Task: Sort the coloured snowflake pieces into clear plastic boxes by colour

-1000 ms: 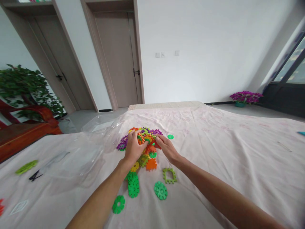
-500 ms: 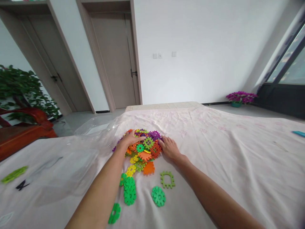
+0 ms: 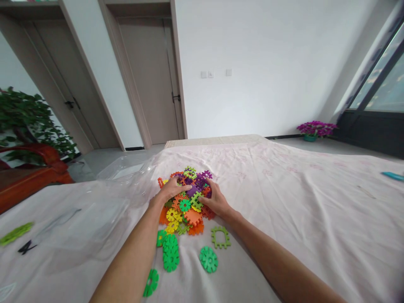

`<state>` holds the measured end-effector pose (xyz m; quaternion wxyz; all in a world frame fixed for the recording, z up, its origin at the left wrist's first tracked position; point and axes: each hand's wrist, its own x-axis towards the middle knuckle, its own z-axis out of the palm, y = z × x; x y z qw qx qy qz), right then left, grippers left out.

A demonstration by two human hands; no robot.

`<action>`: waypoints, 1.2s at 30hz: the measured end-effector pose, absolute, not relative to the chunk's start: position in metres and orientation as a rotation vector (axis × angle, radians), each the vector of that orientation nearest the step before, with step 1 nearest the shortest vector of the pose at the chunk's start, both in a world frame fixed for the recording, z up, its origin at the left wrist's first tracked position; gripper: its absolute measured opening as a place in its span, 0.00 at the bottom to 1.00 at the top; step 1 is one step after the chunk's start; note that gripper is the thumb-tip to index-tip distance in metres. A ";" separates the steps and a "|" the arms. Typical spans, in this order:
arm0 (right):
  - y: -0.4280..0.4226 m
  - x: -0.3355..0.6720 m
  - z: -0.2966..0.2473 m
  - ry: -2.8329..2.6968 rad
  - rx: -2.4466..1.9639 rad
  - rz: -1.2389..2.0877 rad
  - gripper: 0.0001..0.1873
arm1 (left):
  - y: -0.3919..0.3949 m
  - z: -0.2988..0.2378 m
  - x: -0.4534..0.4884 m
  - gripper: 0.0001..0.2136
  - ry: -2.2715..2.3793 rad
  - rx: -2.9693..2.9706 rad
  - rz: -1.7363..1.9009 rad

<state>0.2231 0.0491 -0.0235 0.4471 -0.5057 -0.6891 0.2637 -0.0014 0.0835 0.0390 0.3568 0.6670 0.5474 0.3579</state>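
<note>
A heap of flat plastic interlocking pieces [image 3: 186, 206] in orange, green, purple and yellow lies on a pale pink cloth [image 3: 284, 202]. My left hand [image 3: 168, 190] curls round the heap's far left side. My right hand [image 3: 214, 200] curls round its right side, fingers over purple and orange pieces. Both hands press the pieces together between them. Loose green pieces lie nearer me: a square frame [image 3: 221, 237], a round disc [image 3: 208, 259], a long piece [image 3: 170, 251] and another disc [image 3: 151, 283].
A clear plastic box [image 3: 91, 227] and its clear lid [image 3: 126, 168] sit left of the heap. A light green piece [image 3: 15, 233] and a black item [image 3: 25, 247] lie far left. A teal object [image 3: 391, 176] lies at the right edge. Doors, plant and wooden chair stand behind.
My hands spread flat over the heap half a second ago, then closed in from both sides. The pieces are now bunched higher between them, and the view has dropped slightly.
</note>
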 end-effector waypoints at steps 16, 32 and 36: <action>0.030 0.221 0.003 -1.420 -0.871 0.833 0.32 | 0.012 0.054 -0.001 0.26 1.230 1.968 1.133; 0.027 0.222 -0.007 -1.537 -1.138 0.745 0.26 | -0.106 -0.028 -0.040 0.53 1.624 2.551 0.614; 0.028 0.222 -0.009 -1.537 -1.160 0.754 0.25 | -0.074 -0.022 -0.022 0.49 1.653 2.518 0.798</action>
